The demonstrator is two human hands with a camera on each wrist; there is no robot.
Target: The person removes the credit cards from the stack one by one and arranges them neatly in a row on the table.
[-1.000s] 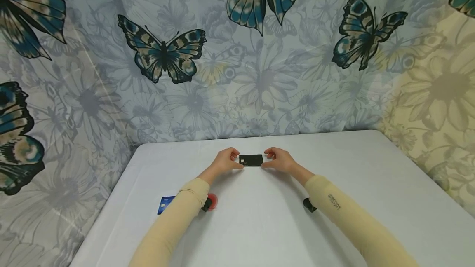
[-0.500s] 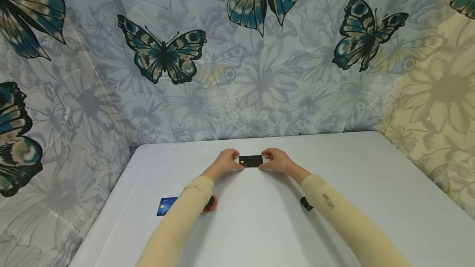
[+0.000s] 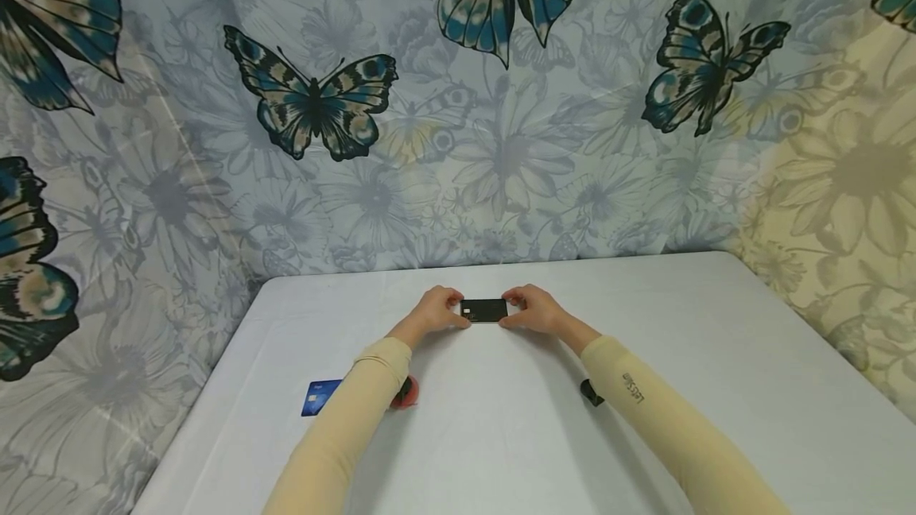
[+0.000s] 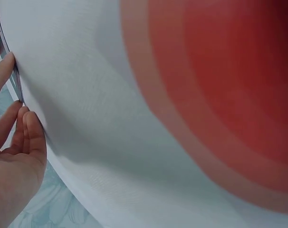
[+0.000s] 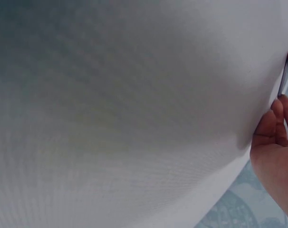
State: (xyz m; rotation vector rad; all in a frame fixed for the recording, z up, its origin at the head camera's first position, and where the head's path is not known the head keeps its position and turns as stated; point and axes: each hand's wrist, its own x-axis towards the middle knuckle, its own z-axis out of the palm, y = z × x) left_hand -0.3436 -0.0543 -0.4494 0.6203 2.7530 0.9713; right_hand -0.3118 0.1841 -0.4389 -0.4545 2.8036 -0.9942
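A small stack of bank cards, a black chip card [image 3: 483, 311] on top, stands out in the head view near the table's far side. Layered card edges [image 4: 16, 78] show in the left wrist view. My left hand [image 3: 432, 310] pinches the left end, thumb at the near corner and fingers at the far one. At the right end my right hand [image 3: 537, 310] holds the stack the same way. The right wrist view catches only a sliver of the card edge [image 5: 284, 78] beside my fingers.
A blue chip card [image 3: 320, 398] lies on the white table [image 3: 501, 435], partly behind the left sleeve. A red round thing [image 3: 412, 394] shows by that forearm, close and blurred in the left wrist view. A black device [image 3: 591, 393] sits under the right forearm.
My right hand has shifted slightly left, its fingertips closer in on the stack's right end. The left forearm has moved a little to the right. The stack stays almost where it was.
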